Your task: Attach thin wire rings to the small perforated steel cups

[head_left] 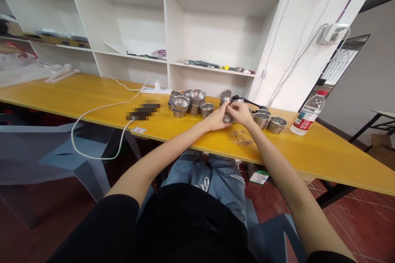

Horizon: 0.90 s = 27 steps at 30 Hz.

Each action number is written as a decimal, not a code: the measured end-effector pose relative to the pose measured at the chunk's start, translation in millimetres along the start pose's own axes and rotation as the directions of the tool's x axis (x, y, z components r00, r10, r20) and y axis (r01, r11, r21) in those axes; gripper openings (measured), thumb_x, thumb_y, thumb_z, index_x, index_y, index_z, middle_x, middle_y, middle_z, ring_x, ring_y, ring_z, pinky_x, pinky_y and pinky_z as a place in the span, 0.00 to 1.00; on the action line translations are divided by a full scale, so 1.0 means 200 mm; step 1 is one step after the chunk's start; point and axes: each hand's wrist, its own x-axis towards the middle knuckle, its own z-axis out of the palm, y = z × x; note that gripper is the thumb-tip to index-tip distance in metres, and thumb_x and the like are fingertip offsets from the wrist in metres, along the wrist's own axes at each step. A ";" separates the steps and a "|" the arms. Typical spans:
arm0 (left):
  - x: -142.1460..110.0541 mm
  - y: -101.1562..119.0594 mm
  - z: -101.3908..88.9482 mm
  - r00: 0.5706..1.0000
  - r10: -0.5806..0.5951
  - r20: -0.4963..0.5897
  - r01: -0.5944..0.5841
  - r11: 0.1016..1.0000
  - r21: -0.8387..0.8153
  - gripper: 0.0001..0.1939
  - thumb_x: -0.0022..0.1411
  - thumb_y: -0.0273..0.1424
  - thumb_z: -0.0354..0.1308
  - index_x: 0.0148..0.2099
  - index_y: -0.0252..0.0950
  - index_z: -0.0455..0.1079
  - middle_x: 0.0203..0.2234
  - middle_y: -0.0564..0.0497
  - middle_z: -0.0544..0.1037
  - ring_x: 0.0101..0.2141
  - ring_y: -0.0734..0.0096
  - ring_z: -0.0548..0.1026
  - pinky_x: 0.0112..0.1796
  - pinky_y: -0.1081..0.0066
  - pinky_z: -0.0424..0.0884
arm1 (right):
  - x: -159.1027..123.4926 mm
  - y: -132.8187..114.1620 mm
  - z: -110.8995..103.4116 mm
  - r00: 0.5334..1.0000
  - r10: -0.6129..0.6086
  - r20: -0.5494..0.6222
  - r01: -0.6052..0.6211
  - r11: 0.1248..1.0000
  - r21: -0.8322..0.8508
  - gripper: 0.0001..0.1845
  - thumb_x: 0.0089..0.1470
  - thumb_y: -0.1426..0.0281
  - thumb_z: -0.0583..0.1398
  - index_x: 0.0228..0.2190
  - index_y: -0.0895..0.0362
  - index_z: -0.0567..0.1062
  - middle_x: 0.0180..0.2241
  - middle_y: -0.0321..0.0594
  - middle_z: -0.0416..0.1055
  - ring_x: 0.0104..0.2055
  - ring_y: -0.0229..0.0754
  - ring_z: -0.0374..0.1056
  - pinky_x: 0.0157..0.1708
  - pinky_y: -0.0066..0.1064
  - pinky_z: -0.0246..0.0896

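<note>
Close together above the table, my left hand (217, 119) and my right hand (242, 114) meet at a small perforated metal strainer basket (228, 118). My left hand is closed around its side. The right fingers are pinched together at its upper edge; what they grip is too small to make out. Just in front lies a bundle of thin wire rings (240, 137). More strainer baskets stand to the left, some stacked (197, 98), with a pair (207, 109) nearer my left hand. On the right are other baskets (277, 124), and several behind my hands are partly hidden.
A water bottle with a red cap (305, 115) stands at the right of the yellow table (327, 152). On the left lie a blurred-out dark object (143, 111) and a white cable (92, 109) drooping over the front edge. A power strip (156, 90) sits against the shelving.
</note>
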 end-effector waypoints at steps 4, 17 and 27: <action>0.01 0.00 0.01 0.998 0.030 -0.057 -0.031 0.999 -0.015 0.62 0.58 0.32 0.74 0.83 0.36 0.40 0.69 0.28 0.72 0.67 0.37 0.75 0.66 0.43 0.72 | 0.00 -0.01 -0.06 0.995 0.093 0.022 -0.096 0.962 0.257 0.32 0.60 0.42 0.67 0.20 0.55 0.71 0.20 0.34 0.62 0.26 0.38 0.56 0.29 0.33 0.49; 0.00 -0.02 0.04 0.998 0.054 -0.018 -0.054 0.998 0.025 0.66 0.55 0.36 0.78 0.84 0.39 0.42 0.61 0.34 0.79 0.62 0.38 0.77 0.61 0.46 0.74 | -0.11 0.01 -0.20 0.911 0.287 0.296 -0.412 0.673 0.615 0.36 0.46 0.40 0.78 0.23 0.57 0.74 0.21 0.31 0.58 0.22 0.32 0.54 0.21 0.29 0.44; -0.01 -0.01 0.02 0.994 0.095 0.047 -0.092 0.994 -0.063 0.54 0.56 0.38 0.76 0.77 0.37 0.54 0.57 0.37 0.81 0.59 0.42 0.79 0.61 0.49 0.74 | -0.16 0.10 -0.02 0.916 0.327 0.231 -0.397 0.661 0.637 0.39 0.51 0.32 0.70 0.23 0.53 0.66 0.20 0.32 0.58 0.20 0.35 0.58 0.20 0.29 0.44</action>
